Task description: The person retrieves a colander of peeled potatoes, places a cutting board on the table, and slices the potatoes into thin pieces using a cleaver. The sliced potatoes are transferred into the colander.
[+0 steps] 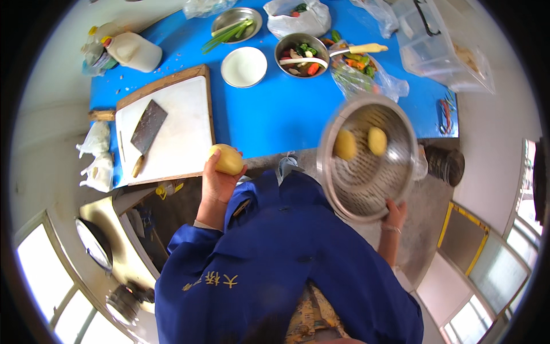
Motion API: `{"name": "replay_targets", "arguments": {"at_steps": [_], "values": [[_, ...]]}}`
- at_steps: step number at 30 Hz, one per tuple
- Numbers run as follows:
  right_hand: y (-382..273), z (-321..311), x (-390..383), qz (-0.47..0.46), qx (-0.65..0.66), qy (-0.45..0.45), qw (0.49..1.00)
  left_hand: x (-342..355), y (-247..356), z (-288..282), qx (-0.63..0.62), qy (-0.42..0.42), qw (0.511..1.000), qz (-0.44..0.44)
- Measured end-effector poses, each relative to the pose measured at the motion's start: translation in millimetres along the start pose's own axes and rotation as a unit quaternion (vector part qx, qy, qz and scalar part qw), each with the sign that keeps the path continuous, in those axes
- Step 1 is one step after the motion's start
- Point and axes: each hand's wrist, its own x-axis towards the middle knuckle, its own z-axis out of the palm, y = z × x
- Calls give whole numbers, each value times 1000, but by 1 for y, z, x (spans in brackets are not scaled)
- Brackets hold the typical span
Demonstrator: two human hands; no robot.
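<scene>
- On my feed, the left hand point(219, 184) is curled around a yellow potato point(228, 160), thumb on one side and fingertips on the other, just beside the near right corner of the cutting board.
- I see the right hand point(394, 217) clasping the lower right rim of a metal colander point(366, 189); some of its fingers are hidden from me.
- The colander overlaps the near edge of the blue worktop point(269, 117), its mouth facing my camera. I can't tell whether it touches the edge.
- Inside it I count two more potatoes, a left one point(345, 144) and a right one point(377, 141), lying apart.
- Left of the hands I have a white cutting board point(186, 117) on a wooden board point(163, 80), with a cleaver point(150, 126) lying flat on it, its handle toward the near edge.
- Farther back I make out a white bowl point(244, 67), a metal bowl of cut vegetables point(284, 46) with a yellow-handled utensil point(366, 48) at its right side, and another metal bowl point(257, 25) with green onions point(228, 36) across its rim.
- Right of the cut vegetables, a clear plastic bag point(394, 87) holds peppers point(361, 64).
</scene>
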Motion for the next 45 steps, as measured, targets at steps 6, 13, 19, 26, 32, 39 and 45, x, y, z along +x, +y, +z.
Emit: {"name": "replay_targets", "arguments": {"at_steps": [6, 13, 19, 26, 32, 39, 45], "values": [[28, 161, -49, -80, 31, -60, 995, -17, 61, -65, 6, -70, 997, 31], [46, 229, -93, -63, -8, 27, 998, -30, 136, -169, -4, -43, 997, 60], [13, 205, -99, -41, 76, 67, 994, -29, 174, -215, -7, -59, 996, 66], [-18, 358, -213, -237, 1, -354, 905, -48, 197, -239, 10, 24, 977, 213], [8, 550, -396, -482, -282, -621, 550, -76, 227, -275, 150, 262, 897, 322], [12, 658, -449, -376, -457, -550, 590, -53, 274, -314, 497, 236, 733, 400], [29, 558, -379, -448, -503, -383, 632, 20, 298, -287, 687, 53, 561, 459]]}}
